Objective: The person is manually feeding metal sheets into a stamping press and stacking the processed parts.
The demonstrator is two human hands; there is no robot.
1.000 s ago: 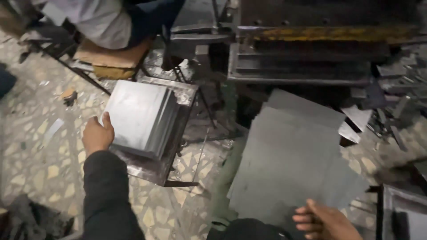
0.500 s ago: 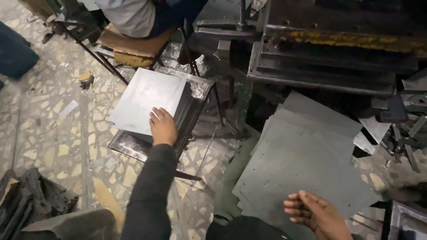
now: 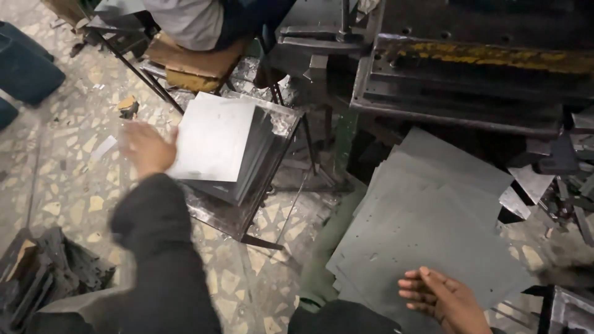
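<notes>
From my remote seat I see the left hand [image 3: 145,147] in the left middle of the frame, motion-blurred, fingers spread open and gripping nothing, just beside the left edge of the stack of pale metal sheets [image 3: 213,137]. That stack sits on a small metal stand [image 3: 247,216] at centre-left, its long axis running from lower left to upper right, so the sheets lie directly right of the left fingers (clearly the nearer hand). The right hand [image 3: 442,297] rests at the lower right, fingers loosely curled and flat on the pile of dark grey sheets [image 3: 427,216], holding nothing. A heavy press machine [image 3: 470,68] fills the upper right; a seated person [image 3: 198,21] shows at top.
</notes>
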